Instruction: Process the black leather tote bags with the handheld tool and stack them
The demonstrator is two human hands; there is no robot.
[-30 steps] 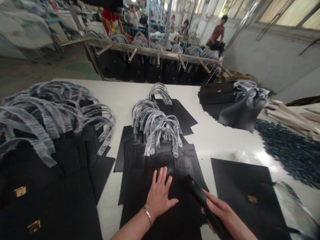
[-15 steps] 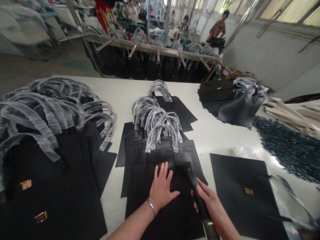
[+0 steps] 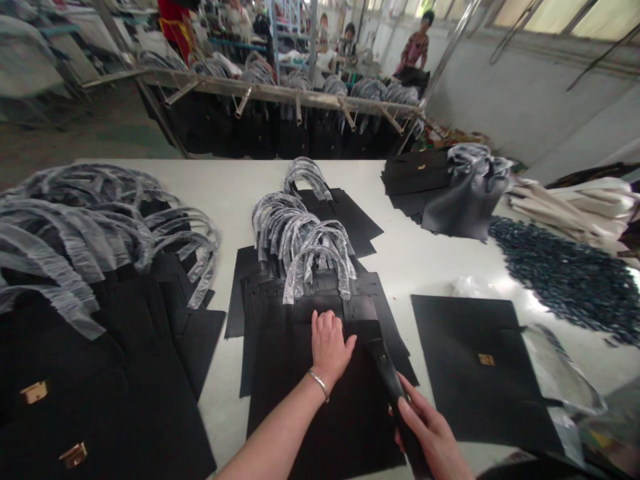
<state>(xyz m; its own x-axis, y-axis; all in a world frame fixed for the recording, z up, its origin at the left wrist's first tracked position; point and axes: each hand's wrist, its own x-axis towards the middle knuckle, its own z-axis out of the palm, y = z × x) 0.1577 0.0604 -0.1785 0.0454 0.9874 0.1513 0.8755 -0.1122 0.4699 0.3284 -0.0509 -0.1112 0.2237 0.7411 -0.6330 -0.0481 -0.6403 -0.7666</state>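
Observation:
My left hand (image 3: 332,347), with a silver bangle at the wrist, has its fingers curled over the upper edge of a black bag panel (image 3: 300,393). What the fingertips do under there is hidden. In my right hand (image 3: 433,427) is a long black hand tool (image 3: 387,373), shaped somewhat like a stapler; its head meets the panel's upper right edge. Beyond the panel lies a fanned stack of black bag pieces (image 3: 367,307). Their arched handles (image 3: 315,250) are wrapped in clear plastic.
A heap of black bag pieces (image 3: 150,360) with gold clasps fills the left. On the right lie a black panel (image 3: 465,373) with a gold clasp and a pile of small dark pieces (image 3: 570,280). Behind the white table (image 3: 225,180) stands a metal rack (image 3: 280,97) hung with bags; people are beyond.
My left hand has gone from lying flat with fingers spread to curled at the panel's edge. The tool in my right hand stays at the panel's right side. The view has shifted slightly.

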